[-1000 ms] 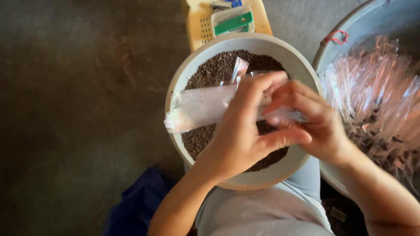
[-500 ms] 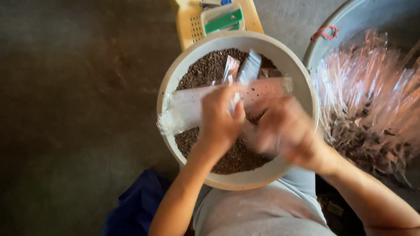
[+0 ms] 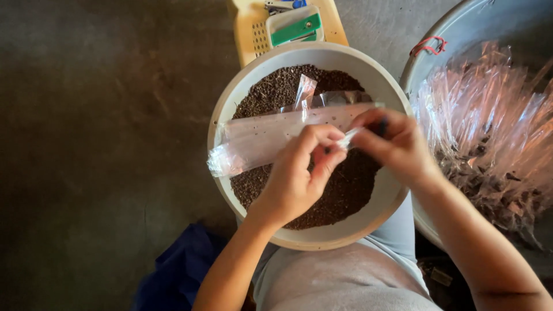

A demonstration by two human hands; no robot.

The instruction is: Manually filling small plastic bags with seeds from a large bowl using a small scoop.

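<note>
At frame centre, the left hand [image 3: 299,173] and right hand [image 3: 397,144] both pinched a clear bag [image 3: 271,135] lying across a bowl [image 3: 368,72] of dark grains [image 3: 345,190]. A basin [image 3: 461,34] of filled bags [image 3: 489,126] sat at right, and a yellow crate [image 3: 247,29] above the bowl.

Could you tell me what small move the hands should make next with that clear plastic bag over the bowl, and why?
Probably part the bag's mouth. Both the left hand and the right hand pinch the near end of the long clear bag, which lies flat and looks empty across the pale bowl of dark granules. Nothing can go in until that end opens.
</note>
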